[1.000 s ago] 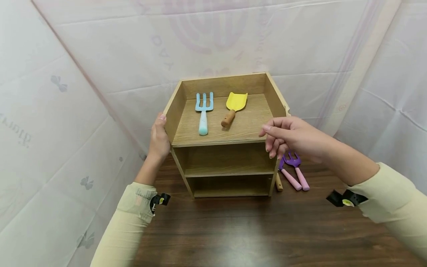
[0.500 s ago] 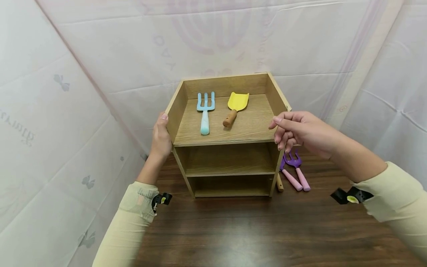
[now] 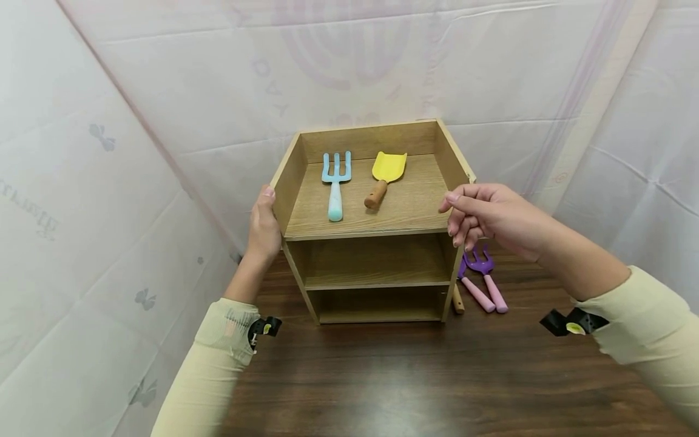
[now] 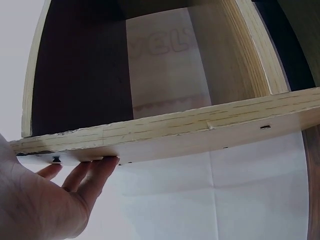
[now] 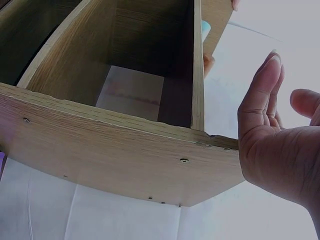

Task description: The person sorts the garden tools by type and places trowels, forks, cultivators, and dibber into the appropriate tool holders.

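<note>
Touching shelf [image 3: 377, 223] on L side: L hand [image 3: 264, 228], fingers slightly apart. R hand [image 3: 494, 217] loosely curled, nothing held. Shelf prob. stiff, heavyish; grip both sides.

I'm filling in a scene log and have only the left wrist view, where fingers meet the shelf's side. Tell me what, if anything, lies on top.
Observer: A blue fork and a yellow scoop lie apart on top of the shelf.
Operator: Now report the right hand.
Observer: It is near the shelf's right front corner, fingers loosely bent, holding nothing.
Operator: Tell me about the ground on that side.
Observer: A purple fork with a pink handle lies on the wood surface, just right of the shelf.
</note>
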A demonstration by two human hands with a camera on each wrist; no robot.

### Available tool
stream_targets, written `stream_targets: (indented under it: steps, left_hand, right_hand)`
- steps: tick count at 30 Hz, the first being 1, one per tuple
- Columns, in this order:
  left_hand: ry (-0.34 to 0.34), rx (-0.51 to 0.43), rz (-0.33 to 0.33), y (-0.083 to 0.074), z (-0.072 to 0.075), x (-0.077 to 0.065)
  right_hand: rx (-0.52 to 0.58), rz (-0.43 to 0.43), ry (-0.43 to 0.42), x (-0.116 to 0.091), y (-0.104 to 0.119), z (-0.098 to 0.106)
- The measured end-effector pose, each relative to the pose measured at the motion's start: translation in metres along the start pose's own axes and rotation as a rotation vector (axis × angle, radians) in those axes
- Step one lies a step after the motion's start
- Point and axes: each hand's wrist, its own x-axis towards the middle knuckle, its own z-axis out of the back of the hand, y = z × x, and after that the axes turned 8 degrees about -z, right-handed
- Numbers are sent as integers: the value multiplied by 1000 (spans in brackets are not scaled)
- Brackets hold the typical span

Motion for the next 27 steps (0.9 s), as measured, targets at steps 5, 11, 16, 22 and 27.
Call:
stream_targets:
  steps: [5, 11, 16, 22, 27]
  left_hand:
    - [-1, 1, 5, -1, 1, 0]
    - [-1, -5, 5, -1, 1, -1]
    - [1, -1, 2, -1, 1, -2]
    - [-1, 14, 0, -2, 1, -2]
    - [-4, 16, -5, -1, 1, -1]
  right_hand:
    - [-8, 1, -9, 0, -1, -3]
    - [-14, 5, -18, 0, 0, -4]
    - [0, 13, -27, -1, 2, -4]
    - [26, 22, -52, -3, 3, -2]
    - [133, 99, -72, -6, 6, 5]
